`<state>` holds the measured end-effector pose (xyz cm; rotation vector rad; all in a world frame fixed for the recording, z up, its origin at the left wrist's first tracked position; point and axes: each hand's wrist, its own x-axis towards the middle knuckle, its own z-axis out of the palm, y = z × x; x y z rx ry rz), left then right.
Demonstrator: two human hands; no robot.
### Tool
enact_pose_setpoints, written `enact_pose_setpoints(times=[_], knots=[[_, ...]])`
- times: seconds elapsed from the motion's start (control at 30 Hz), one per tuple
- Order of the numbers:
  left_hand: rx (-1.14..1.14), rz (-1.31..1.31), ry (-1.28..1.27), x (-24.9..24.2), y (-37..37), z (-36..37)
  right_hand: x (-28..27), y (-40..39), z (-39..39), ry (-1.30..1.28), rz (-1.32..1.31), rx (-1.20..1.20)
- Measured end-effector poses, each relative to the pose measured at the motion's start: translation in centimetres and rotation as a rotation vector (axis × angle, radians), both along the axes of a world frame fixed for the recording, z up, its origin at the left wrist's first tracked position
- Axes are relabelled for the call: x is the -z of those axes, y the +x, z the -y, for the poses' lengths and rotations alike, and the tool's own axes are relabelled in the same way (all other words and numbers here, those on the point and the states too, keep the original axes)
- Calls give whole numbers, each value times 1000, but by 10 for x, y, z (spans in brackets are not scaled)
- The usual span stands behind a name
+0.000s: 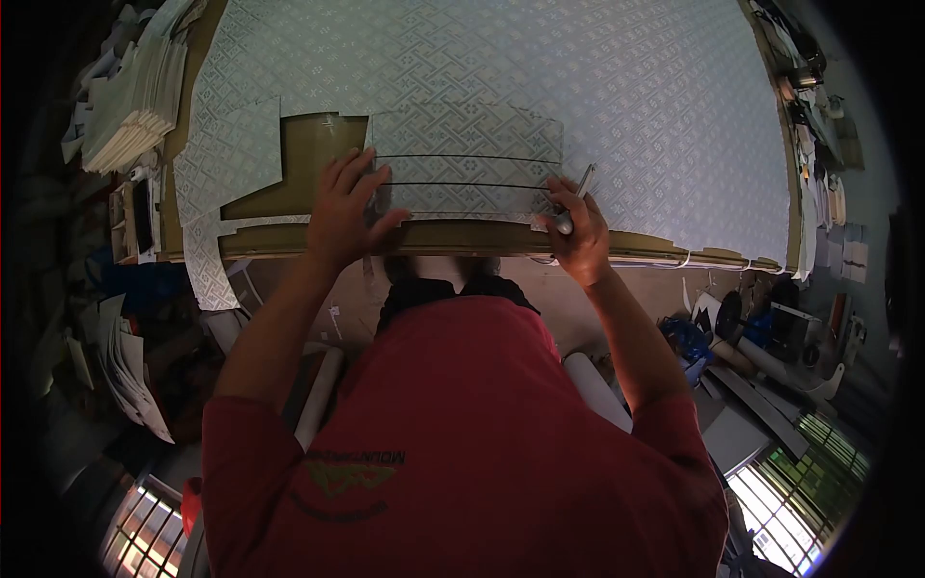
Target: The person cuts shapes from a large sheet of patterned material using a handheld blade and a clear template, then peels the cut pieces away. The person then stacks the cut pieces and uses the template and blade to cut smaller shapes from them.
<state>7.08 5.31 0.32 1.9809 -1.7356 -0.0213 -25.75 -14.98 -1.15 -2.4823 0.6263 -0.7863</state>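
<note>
Pale patterned fabric [482,58] covers most of the table. A rectangular patterned piece [467,140] with two dark horizontal lines lies near the front edge. At its left end, my left hand [349,210] rests with fingers spread, holding nothing. My right hand [581,231] is at its right end, fingers curled round a slim metal tool [586,180] that points up and away; its rounded lower part shows by the thumb. What kind of tool it is cannot be made out. Left of the piece, a cut-out gap shows the olive tabletop [323,154].
A stack of pale sheets [140,106] sits at the table's left side. A narrow fabric strip [207,265] hangs over the front left edge. Rolls and curved sheets [130,371] stand at lower left. Clutter with blue plastic [686,339] lies at lower right.
</note>
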Motion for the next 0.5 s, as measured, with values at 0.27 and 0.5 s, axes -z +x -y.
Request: enact_pose_setpoints(times=[0.27, 0.5], knots=[[5, -12, -11, 1, 1, -1, 3, -1, -1, -5, 16, -2], [13, 3, 13, -2, 1, 0, -2, 0, -1, -3, -14, 7]])
